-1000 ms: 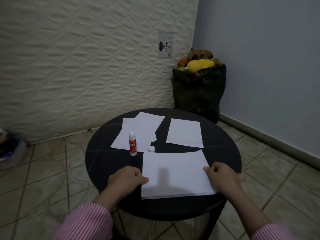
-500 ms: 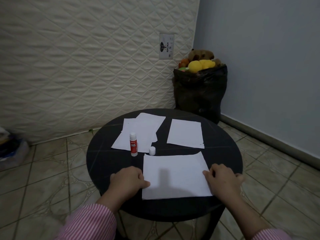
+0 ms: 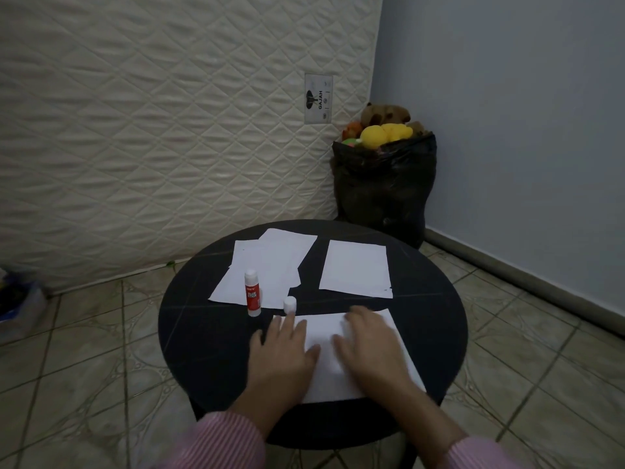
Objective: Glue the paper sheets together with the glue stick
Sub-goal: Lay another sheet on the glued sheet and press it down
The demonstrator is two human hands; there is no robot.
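Note:
On the round black table (image 3: 203,333) a white paper sheet (image 3: 402,350) lies near the front edge. My left hand (image 3: 284,353) rests flat on its left part, fingers spread. My right hand (image 3: 368,346) lies flat on its middle, fingers apart and blurred. A red and white glue stick (image 3: 252,292) stands upright to the left, uncapped, and its white cap (image 3: 290,304) sits on the table beside it. A loose pile of white sheets (image 3: 270,265) lies behind the stick. One single sheet (image 3: 355,269) lies at the back right.
A quilted mattress (image 3: 152,130) leans against the wall behind the table. A black bag full of plush toys (image 3: 384,184) stands in the corner. Tiled floor surrounds the table, and a bundle (image 3: 17,299) lies at the far left.
Both hands have moved from the sheet's side edges onto its surface and flattened, fingers spread. The glue stick and cap have not moved.

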